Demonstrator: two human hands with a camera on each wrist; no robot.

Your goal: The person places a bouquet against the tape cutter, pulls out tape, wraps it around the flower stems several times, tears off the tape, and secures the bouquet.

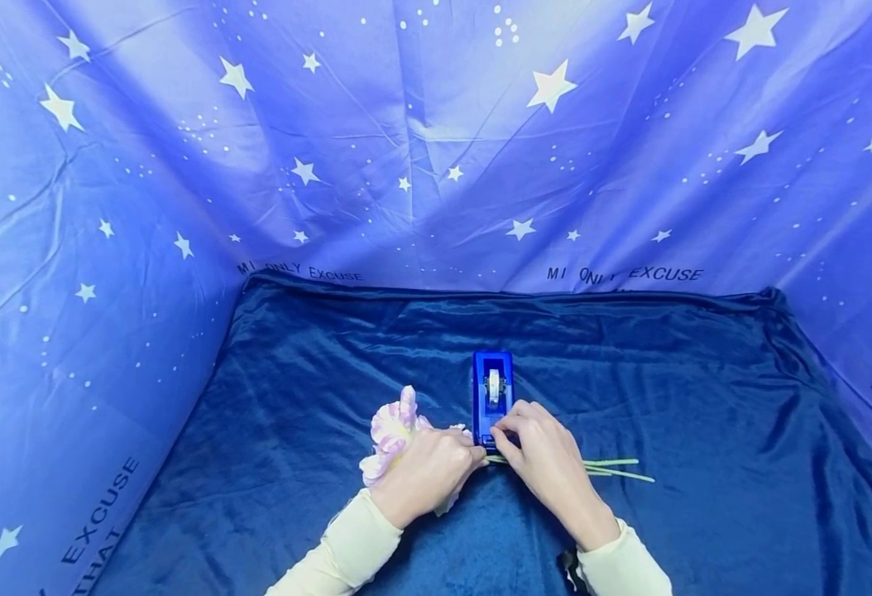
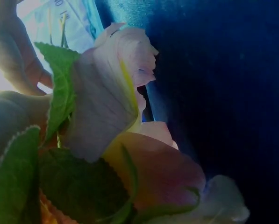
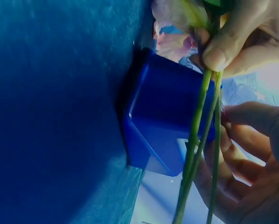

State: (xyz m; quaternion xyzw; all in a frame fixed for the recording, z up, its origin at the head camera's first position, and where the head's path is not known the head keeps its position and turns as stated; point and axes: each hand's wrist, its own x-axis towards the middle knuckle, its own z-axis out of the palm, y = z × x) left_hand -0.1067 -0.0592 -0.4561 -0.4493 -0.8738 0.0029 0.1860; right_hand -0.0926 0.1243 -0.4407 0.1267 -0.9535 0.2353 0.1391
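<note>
My left hand (image 1: 428,470) grips a small bunch of artificial pink-white flowers (image 1: 391,432) by its green stems (image 1: 622,473). Thumb and fingers close round the stems just below the blooms, as the right wrist view shows. Petals and a green leaf (image 2: 62,86) fill much of the left wrist view. Beyond the stems stands a blue tape dispenser (image 1: 492,361) with a roll of clear tape (image 1: 494,387). My right hand (image 1: 543,451) is at the dispenser's near end, its thumb and forefinger pinching the tape's end, which is mostly hidden by the fingers.
Dark blue velvety cloth (image 1: 294,356) covers the work surface, slightly wrinkled. Blue star-printed fabric (image 1: 436,124) hangs behind and at both sides. The stems' free ends stick out to the right, beneath my right wrist.
</note>
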